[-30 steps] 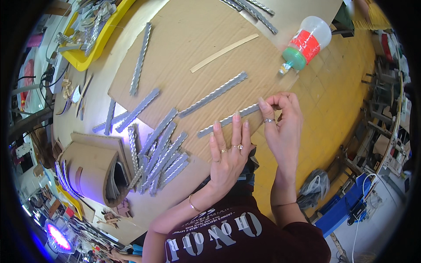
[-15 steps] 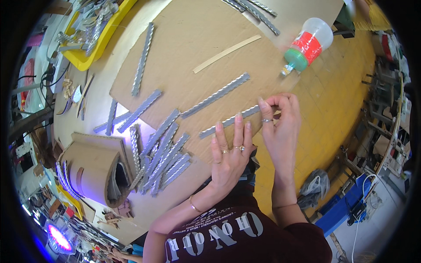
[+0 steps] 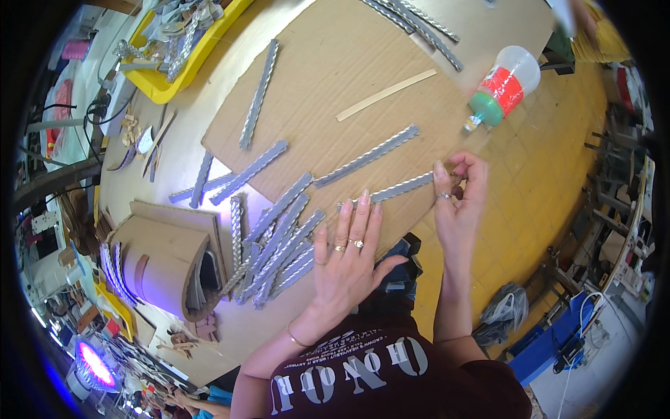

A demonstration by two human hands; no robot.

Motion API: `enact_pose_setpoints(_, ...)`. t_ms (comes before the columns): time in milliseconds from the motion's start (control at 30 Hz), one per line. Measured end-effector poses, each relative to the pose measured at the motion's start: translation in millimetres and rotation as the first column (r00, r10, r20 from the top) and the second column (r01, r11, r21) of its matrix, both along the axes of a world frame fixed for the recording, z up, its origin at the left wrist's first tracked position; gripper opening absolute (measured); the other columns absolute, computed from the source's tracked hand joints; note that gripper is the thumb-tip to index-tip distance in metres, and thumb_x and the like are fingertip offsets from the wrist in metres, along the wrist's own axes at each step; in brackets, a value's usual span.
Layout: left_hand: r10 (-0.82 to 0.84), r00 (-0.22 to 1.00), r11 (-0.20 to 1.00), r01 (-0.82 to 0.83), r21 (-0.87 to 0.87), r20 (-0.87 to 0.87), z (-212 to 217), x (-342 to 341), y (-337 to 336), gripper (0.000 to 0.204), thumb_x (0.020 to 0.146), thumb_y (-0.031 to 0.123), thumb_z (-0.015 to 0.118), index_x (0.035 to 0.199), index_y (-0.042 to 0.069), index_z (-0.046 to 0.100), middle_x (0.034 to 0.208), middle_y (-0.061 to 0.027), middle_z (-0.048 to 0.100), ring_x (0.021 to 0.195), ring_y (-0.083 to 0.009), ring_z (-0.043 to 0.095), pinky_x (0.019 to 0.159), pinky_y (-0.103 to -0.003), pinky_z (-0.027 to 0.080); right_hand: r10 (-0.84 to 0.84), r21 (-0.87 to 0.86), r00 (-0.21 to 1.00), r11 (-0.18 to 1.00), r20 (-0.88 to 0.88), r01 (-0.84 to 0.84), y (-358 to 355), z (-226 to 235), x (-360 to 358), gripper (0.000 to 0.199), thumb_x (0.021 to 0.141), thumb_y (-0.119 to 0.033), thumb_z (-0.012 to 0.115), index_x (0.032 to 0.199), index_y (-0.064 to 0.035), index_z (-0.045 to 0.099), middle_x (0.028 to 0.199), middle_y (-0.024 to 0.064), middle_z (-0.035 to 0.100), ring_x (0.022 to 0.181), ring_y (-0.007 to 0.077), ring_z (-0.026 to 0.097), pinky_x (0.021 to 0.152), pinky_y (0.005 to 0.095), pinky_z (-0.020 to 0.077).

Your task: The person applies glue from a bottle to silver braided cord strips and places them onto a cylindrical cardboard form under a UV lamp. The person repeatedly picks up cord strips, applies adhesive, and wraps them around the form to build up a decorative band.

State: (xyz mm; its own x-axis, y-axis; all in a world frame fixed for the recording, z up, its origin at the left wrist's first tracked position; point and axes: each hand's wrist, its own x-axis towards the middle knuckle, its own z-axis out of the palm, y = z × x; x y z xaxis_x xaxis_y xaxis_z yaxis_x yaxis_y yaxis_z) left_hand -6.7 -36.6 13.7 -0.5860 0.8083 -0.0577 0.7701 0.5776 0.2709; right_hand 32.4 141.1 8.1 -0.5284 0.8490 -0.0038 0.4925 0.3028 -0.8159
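A grey strip with a silver braided edge (image 3: 401, 186) lies on the cardboard sheet (image 3: 314, 84). My right hand (image 3: 460, 192) pinches its far right end between thumb and fingers. Spread flat, the fingers of my left hand (image 3: 349, 244) rest on the strip's left end and partly hide it. Just beyond lies another braided strip (image 3: 366, 155), and farther off a plain beige strip (image 3: 386, 95). To the left of my left hand is a loose pile of similar grey braided strips (image 3: 279, 244).
A plastic bottle with a red label and green cap (image 3: 501, 87) lies at the sheet's right edge. Back left stands a yellow tray (image 3: 157, 91) of braided pieces. A curved cardboard form (image 3: 157, 262) sits on the table at left, near a glowing lamp (image 3: 95, 364).
My left hand has slid left along the strip to its left end, its thumb now showing out to the side. My right hand keeps its pinch. The view has shifted slightly.
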Motion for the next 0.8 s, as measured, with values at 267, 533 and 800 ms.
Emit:
enact_pose_setpoints(267,0.045,0.987,0.986,-0.069,0.149,0.157,13,-3,3,0.063,0.083,0.034,0.072,0.133,0.003,0.052,0.145,-0.0176,0.043,0.125,-0.0294,0.047,0.098,-0.042,0.037,-0.356,-0.171,0.847,0.934,-0.394,0.313,-19,-15,-8,0.018,0.094,-0.01,0.059,0.11,-0.0014,0.057,0.095,0.0057,0.048,0.081,0.0108,0.046,0.068,0.0248,0.0411)
enact_pose_setpoints(533,-0.095,0.765,0.835,-0.288,0.47,0.638,31,-15,-1,0.035,0.085,-0.005,0.062,0.12,0.001,0.06,0.132,-0.0203,0.053,0.097,-0.0321,0.065,0.086,-0.038,0.05,-0.008,-0.27,0.998,0.963,-0.064,-0.01,-50,12,39,0.028,0.088,-0.009,0.069,0.11,0.0015,0.055,0.089,0.0053,0.054,0.071,0.0098,0.053,0.064,0.0229,0.0463)
enact_pose_setpoints(800,-0.297,0.936,0.888,0.198,0.414,0.189,20,-38,8,0.048,0.076,0.001,0.064,0.123,0.01,0.062,0.135,-0.0105,0.055,0.121,-0.0275,0.053,0.095,-0.042,0.041,-0.042,-0.473,0.992,0.881,-0.121,-0.021,-72,4,54,0.028,0.09,-0.005,0.067,0.115,0.0016,0.059,0.085,0.0025,0.062,0.071,0.0078,0.058,0.064,0.0216,0.0488)
